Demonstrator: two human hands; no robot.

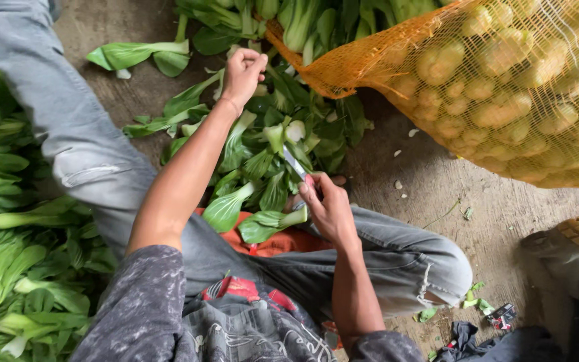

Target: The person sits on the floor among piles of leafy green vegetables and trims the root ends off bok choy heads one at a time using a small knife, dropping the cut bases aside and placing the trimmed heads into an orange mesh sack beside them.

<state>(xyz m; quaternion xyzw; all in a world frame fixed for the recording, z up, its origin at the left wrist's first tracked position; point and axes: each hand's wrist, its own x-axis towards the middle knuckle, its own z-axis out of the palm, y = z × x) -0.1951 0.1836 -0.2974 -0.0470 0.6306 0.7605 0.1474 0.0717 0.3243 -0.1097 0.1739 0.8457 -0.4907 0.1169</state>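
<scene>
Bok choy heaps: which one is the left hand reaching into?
The middle heap ahead of the knees; the left hand closes at its far edge, away from the left-side pile.

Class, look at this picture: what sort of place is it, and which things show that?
Probably a market or farm sorting spot: leafy greens piled on a bare dirt floor, beside a big orange net sack of potatoes.

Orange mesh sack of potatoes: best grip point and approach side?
Grip the orange mesh sack at its bunched neck, coming from the left of view. There the net narrows to a graspable taper over the greens; the bulging, potato-filled body looks too wide for a hand.
</scene>
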